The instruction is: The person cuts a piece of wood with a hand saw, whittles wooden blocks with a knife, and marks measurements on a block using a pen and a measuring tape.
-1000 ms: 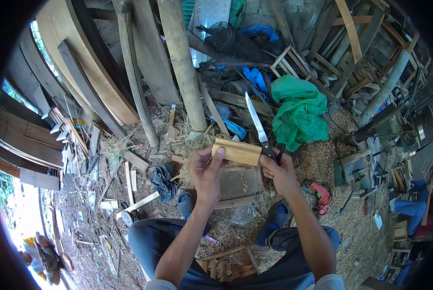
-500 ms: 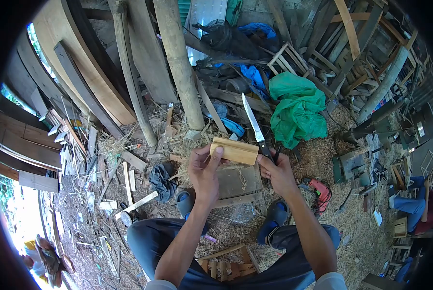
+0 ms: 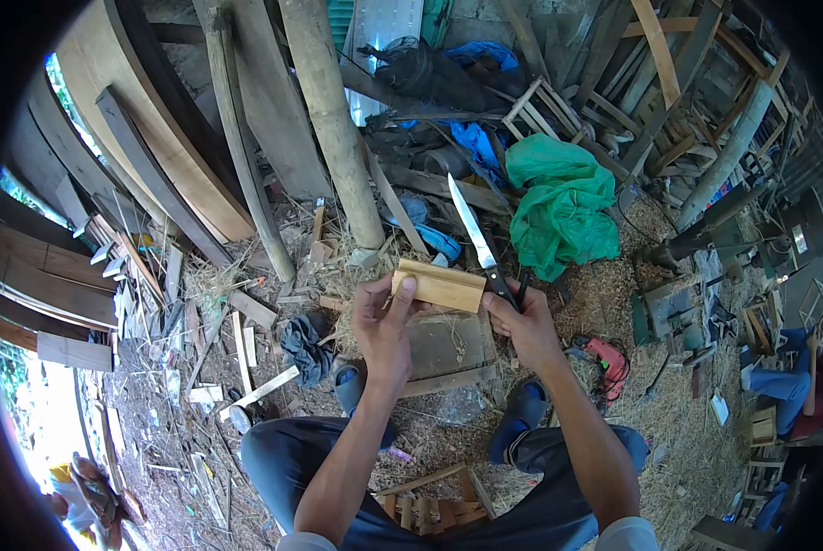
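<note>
A short pale wooden block (image 3: 441,286) with a groove along it lies across the middle. My left hand (image 3: 386,321) grips its left end, thumb on top and fingers behind. My right hand (image 3: 526,326) is closed round the black handle of a knife (image 3: 472,223), and its thumb is beside the block's right end. The knife's long blade points up and slightly left, beyond the block. A second dark handle or blade shows by the right fingers, too small to make out. Below the block is a flat wooden board (image 3: 445,354) on the ground.
Green plastic sheeting (image 3: 563,207) lies beyond my right hand, and a red power tool (image 3: 606,367) to the right. A bamboo post (image 3: 333,119) stands ahead. Wood scraps and shavings cover the ground. One person sits at the far right (image 3: 783,386); another is at lower left (image 3: 85,500).
Both hands, the block and the knife have shifted slightly left in view. The knife blade leans a little further left. Both grips look the same.
</note>
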### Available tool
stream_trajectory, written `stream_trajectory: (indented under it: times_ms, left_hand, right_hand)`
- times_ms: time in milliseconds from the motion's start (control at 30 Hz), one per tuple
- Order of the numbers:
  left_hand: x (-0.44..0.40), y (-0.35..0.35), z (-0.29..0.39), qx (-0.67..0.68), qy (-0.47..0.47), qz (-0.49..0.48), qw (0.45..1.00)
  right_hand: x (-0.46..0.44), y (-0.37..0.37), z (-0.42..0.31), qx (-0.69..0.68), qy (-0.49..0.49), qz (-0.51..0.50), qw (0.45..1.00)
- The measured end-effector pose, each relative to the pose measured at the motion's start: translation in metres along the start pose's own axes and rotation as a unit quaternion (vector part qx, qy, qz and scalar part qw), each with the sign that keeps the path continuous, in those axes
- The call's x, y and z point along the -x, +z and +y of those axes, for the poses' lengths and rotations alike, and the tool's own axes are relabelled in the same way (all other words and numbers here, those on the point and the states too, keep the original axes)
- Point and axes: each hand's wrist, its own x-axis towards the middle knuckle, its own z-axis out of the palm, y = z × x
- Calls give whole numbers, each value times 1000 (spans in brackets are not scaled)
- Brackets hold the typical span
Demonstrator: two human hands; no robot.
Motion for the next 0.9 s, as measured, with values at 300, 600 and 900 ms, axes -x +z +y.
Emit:
stream_trajectory:
  times_ms: [300,600,900]
  left_hand:
    - [3,4,2,-15,12,15,1000]
    - [4,7,9,-9,18,15,1000]
    - [5,4,6,-34,19,2,999]
  right_hand:
    - [0,-2,-1,-30,-3,-11,999]
    - [-1,-2,-1,-73,3,-14,997]
    - [-1,2,4,58,-23,18,998]
